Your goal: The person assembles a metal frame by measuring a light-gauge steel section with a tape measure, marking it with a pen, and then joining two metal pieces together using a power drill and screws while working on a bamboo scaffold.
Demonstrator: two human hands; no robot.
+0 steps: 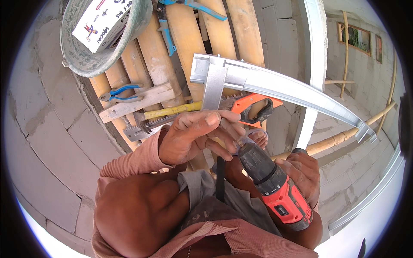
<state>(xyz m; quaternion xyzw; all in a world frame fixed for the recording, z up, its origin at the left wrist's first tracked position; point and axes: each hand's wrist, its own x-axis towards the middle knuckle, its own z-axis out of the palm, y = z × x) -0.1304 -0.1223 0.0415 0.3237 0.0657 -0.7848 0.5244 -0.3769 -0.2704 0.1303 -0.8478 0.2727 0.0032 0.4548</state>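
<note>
My right hand [303, 172] is wrapped round a red and black cordless drill [282, 193], its chuck tilted up and left toward my other hand. My left hand [195, 131] is held in front of the chuck, fingers curled, with fingertips at the small bit tip. Anything small between those fingers is too hidden to name. Just beyond my left hand a short flat metal strip [215, 84] crosses the end of a long galvanized metal channel [275, 81]. Beneath them lie a handsaw with an orange and black handle [258, 107] and a yellow-handled hammer [172, 111].
Bamboo poles [185, 30] form the platform ahead. A bucket [71, 47] holding a white box [97, 26] stands at far left. Blue-handled pliers [122, 93] lie by a wood offcut [137, 103]; blue-handled snips [167, 34] lie farther off. A block wall [47, 112] rises at left.
</note>
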